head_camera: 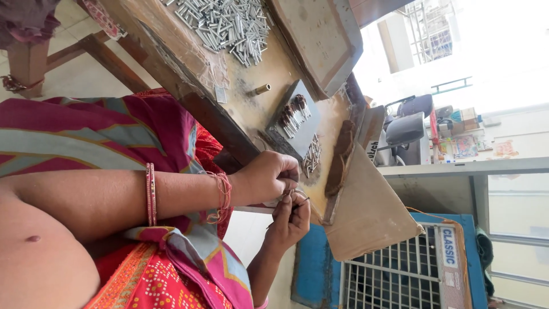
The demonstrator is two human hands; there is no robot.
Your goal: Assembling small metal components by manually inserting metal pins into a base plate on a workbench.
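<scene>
1. Your two hands met just off the near edge of the bench (240,109), with the camera turned on its side.
2. Your left hand (269,177) was curled into a loose fist, fingers folded in, pinching the end of a small tube (287,194) at its tips.
3. Your right hand (290,220) was narrowed, thumb and fingers pressed together on a thin wire (286,213) that ran slantwise across it.
4. The tube lay between both hands, touching each, right where the fingertips came together.
5. On the bench, just beyond your hands, stood a grey block (297,117) with filled tubes standing in it.
6. A loose brass tube (262,89) lay on the bench beside the block.
7. A pile (229,23) of silvery tubes lay farther along the bench, well apart from your hands.
8. A few more silvery tubes (311,157) lay by the block, near your left hand.
</scene>
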